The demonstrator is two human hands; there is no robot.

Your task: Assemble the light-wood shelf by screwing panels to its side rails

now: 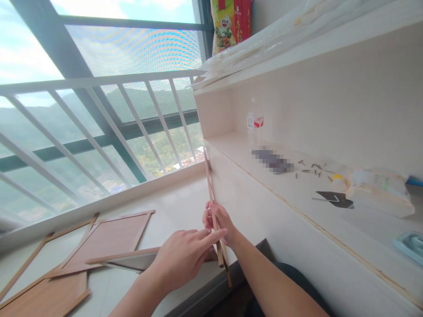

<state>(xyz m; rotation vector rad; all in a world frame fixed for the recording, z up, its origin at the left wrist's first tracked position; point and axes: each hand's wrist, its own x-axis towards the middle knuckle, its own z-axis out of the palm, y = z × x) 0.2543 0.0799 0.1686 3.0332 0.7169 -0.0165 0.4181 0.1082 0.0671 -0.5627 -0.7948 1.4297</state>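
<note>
Both forearms bare, no sleeves, rings or watch.

A thin wood-look strip [215, 220] with a matt brown face was held edge-on between the left hand [183, 255] and right hand [220, 222]. The panels [105, 240] on the sill were faced in the same matt brown wood grain, with paler raw edges. The shelf [297, 193] was finished in smooth, cream laminate with a faint sheen. Small metal screws [313, 169] were scattered on it, beside a clear plastic bottle [251, 125]. The railing [99, 83] looked like white painted metal, and a glossy printed bag [228, 22] stood above.
</note>
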